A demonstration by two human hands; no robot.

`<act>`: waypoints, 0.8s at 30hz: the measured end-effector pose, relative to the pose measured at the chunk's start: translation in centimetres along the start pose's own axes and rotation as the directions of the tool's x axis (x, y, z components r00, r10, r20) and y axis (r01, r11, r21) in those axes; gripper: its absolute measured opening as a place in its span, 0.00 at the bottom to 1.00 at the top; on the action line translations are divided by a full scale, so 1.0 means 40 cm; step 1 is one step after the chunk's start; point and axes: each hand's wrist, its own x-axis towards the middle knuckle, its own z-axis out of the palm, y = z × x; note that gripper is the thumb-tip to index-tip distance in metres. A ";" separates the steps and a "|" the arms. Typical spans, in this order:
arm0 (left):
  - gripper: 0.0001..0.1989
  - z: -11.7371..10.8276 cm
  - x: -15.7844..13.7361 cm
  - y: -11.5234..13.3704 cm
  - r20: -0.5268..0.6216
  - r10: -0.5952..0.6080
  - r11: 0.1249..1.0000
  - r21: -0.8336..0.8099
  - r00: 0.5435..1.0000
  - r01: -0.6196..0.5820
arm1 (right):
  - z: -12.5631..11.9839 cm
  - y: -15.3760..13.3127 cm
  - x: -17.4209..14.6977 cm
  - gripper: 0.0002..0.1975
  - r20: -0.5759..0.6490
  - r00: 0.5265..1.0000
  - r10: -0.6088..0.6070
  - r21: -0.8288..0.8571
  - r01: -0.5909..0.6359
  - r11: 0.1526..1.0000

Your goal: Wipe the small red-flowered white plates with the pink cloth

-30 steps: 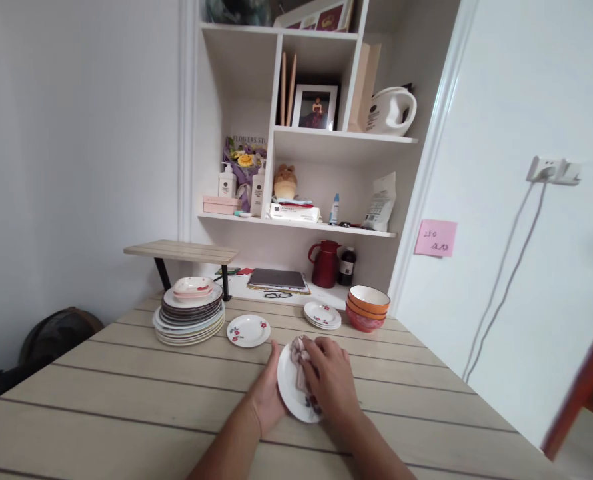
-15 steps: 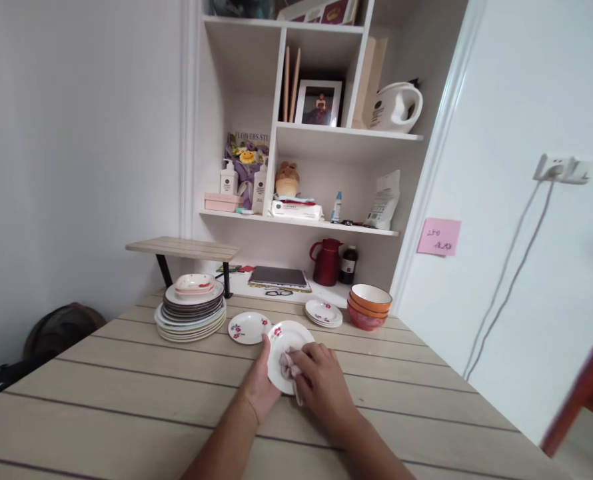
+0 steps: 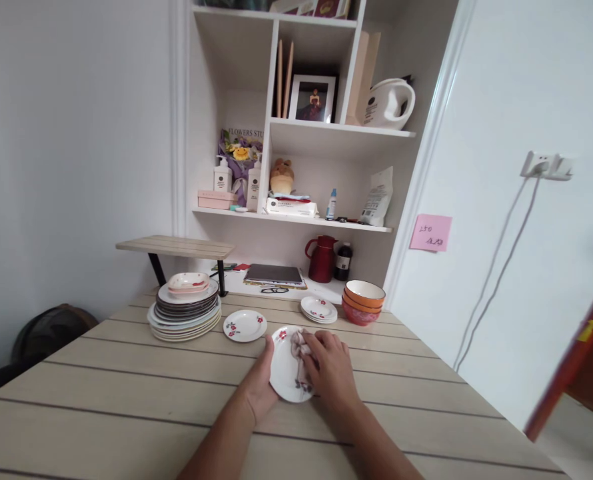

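My left hand [image 3: 261, 383] grips the left edge of a small white plate [image 3: 284, 367] with red flowers, tilted up above the table. Bunched in my right hand [image 3: 332, 367] is a pale cloth [image 3: 300, 347], pressed against the right part of the plate's face. Just beyond, another flowered plate [image 3: 245, 326] lies flat on the table. A short stack of matching plates [image 3: 319, 308] sits farther back to the right. Beside that stand nested orange and red bowls [image 3: 364, 301].
A tall stack of mixed plates [image 3: 184, 320] topped by pink dishes stands at the left, near a small raised shelf [image 3: 176, 246]. Behind the table are a laptop [image 3: 273, 274], glasses [image 3: 274, 290], a red jug [image 3: 321, 259] and a dark bottle [image 3: 343, 261].
My right hand has moved the cloth from the middle of the plate toward its upper right. The plate is still in my left hand. The whole view has shifted slightly.
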 end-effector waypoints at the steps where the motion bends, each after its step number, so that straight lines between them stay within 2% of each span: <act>1: 0.35 -0.006 0.002 0.005 -0.008 0.016 1.000 -0.013 1.000 -0.016 | 0.002 -0.003 -0.001 0.18 0.008 1.000 -0.012 0.006 0.012 1.000; 8: 0.34 -0.065 0.016 0.041 -0.119 0.189 0.978 -0.063 0.975 -0.197 | 0.014 -0.052 -0.013 0.18 0.103 0.984 -0.144 0.120 0.131 0.984; 12: 0.33 -0.085 0.019 0.049 -0.158 0.237 0.963 -0.092 0.959 -0.253 | 0.017 -0.066 -0.016 0.18 0.172 0.961 -0.218 0.170 0.189 0.967; 14: 0.31 -0.084 0.018 0.050 -0.184 0.251 0.958 -0.096 0.950 -0.272 | 0.018 -0.054 -0.013 0.18 0.165 0.970 -0.179 0.155 0.154 0.976; 18: 0.28 -0.071 0.014 0.044 -0.286 0.288 0.945 -0.069 0.914 -0.320 | 0.017 -0.002 -0.005 0.19 0.092 0.996 -0.022 0.076 0.015 0.997; 24: 0.32 -0.057 0.014 0.026 -0.348 0.155 0.987 0.006 0.925 -0.163 | 0.015 0.046 -0.004 0.20 -0.027 0.999 0.031 0.007 -0.031 0.999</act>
